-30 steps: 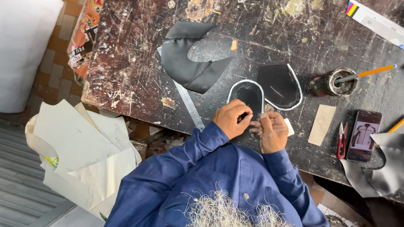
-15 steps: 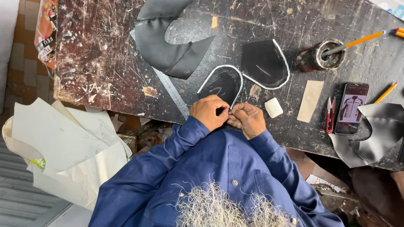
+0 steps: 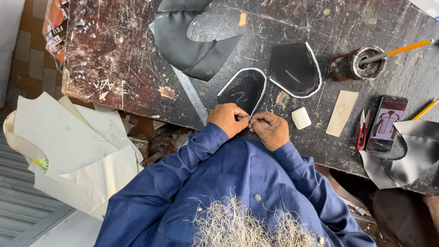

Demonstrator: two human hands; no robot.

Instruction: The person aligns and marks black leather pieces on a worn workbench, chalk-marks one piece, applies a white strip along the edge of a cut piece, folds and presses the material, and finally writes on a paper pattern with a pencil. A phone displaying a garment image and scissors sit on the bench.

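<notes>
At the table edge, both hands' fingers (image 3: 244,120) pinch the black piece's (image 3: 242,91) hidden tip

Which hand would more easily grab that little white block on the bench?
Probably the right. The right hand sits just beside the white block, while the left hand lies farther off, beyond the right. Both pinch the black white-edged piece.

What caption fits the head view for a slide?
Both hands, left hand and right hand, pinch the near edge of a white-trimmed black leather piece on a scarred workbench.
</notes>
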